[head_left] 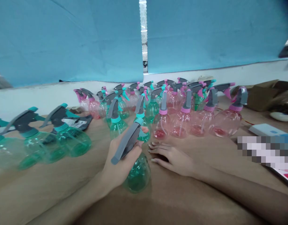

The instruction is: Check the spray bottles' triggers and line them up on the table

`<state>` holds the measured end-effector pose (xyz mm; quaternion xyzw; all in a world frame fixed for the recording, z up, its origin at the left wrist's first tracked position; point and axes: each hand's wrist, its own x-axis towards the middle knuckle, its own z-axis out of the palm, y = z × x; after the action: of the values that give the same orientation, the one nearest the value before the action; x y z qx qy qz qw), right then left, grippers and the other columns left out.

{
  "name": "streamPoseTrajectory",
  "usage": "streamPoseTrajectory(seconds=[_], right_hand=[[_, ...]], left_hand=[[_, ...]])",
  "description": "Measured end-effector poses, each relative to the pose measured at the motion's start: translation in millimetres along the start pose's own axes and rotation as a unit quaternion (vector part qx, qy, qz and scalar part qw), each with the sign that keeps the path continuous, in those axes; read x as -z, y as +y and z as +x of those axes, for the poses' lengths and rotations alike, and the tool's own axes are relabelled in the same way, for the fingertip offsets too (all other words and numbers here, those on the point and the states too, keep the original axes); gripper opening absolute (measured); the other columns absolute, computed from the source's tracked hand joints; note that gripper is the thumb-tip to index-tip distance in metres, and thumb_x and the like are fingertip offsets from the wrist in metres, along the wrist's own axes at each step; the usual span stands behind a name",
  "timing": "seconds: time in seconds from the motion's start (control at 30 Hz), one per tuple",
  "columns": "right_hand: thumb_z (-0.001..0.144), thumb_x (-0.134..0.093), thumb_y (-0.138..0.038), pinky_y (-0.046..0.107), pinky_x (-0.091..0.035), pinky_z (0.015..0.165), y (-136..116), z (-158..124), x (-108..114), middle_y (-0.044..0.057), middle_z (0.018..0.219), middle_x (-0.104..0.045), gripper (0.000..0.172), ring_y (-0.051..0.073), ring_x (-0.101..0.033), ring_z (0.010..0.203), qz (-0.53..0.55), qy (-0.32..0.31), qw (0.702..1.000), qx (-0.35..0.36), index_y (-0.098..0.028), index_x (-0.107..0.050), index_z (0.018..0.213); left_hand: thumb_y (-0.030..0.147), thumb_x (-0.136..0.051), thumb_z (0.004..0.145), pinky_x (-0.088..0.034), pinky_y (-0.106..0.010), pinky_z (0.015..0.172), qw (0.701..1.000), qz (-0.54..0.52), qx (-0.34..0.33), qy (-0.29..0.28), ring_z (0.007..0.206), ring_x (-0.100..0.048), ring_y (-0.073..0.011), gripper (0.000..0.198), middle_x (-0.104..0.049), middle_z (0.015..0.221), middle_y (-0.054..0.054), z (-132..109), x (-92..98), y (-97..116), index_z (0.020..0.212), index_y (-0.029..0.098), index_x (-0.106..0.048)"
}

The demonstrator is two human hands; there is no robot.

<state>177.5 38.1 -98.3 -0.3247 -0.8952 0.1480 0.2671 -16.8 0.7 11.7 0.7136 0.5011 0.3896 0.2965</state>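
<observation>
My left hand is wrapped around the neck of a green spray bottle with a grey trigger head. Its grey head leans toward me, and its clear body shows below my fingers. My right hand lies on the table to the right of it, palm down, fingers loosely bent and apart, holding nothing. Just beyond my right hand stand clear pink spray bottles with pink collars and a little pink at the bottom. Two green spray bottles stand right behind my left hand.
Many more pink and green bottles crowd the back of the wooden table. Large green bottles stand at the left, beside a dark plastic packet. A cardboard box and a white box are at the right. Blue cloth hangs behind.
</observation>
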Motion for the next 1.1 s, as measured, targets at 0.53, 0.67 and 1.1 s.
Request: streamPoseTrajectory(seconds=[0.53, 0.67, 1.1], right_hand=[[0.092, -0.050, -0.034, 0.040, -0.042, 0.101, 2.2, 0.5, -2.5, 0.008, 0.123, -0.062, 0.031, 0.021, -0.053, 0.118, 0.004, 0.008, 1.000, 0.001, -0.020, -0.057, 0.118], [0.092, -0.049, -0.034, 0.042, -0.042, 0.100, 1.9, 1.0, -1.5, 0.008, 0.121, -0.062, 0.030, 0.022, -0.053, 0.118, 0.007, 0.014, 1.000, 0.001, -0.021, -0.057, 0.118], [0.092, -0.049, -0.035, 0.041, -0.042, 0.100, 1.6, 0.8, -0.6, 0.008, 0.121, -0.063, 0.031, 0.022, -0.052, 0.119, 0.016, 0.006, 1.000, -0.002, -0.022, -0.057, 0.119]], left_hand=[[0.017, -0.051, 0.079, -0.051, -0.031, 0.077, 0.999, -0.028, -0.009, 0.019, 0.079, -0.063, -0.0168, 0.041, -0.066, 0.104, 0.000, 2.0, -5.1, -4.1, 0.117, 0.030, -0.055], [0.016, -0.052, 0.077, -0.051, -0.033, 0.084, 0.999, -0.050, -0.006, 0.016, 0.093, -0.063, -0.0196, 0.041, -0.065, 0.111, 0.000, 3.2, -5.0, -1.1, 0.115, 0.029, -0.056], [0.019, -0.053, 0.075, -0.053, -0.032, 0.066, 0.999, -0.039, -0.005, -0.002, 0.072, -0.065, -0.0186, 0.039, -0.068, 0.106, -0.001, 2.7, -2.0, -1.6, 0.113, 0.029, -0.056]])
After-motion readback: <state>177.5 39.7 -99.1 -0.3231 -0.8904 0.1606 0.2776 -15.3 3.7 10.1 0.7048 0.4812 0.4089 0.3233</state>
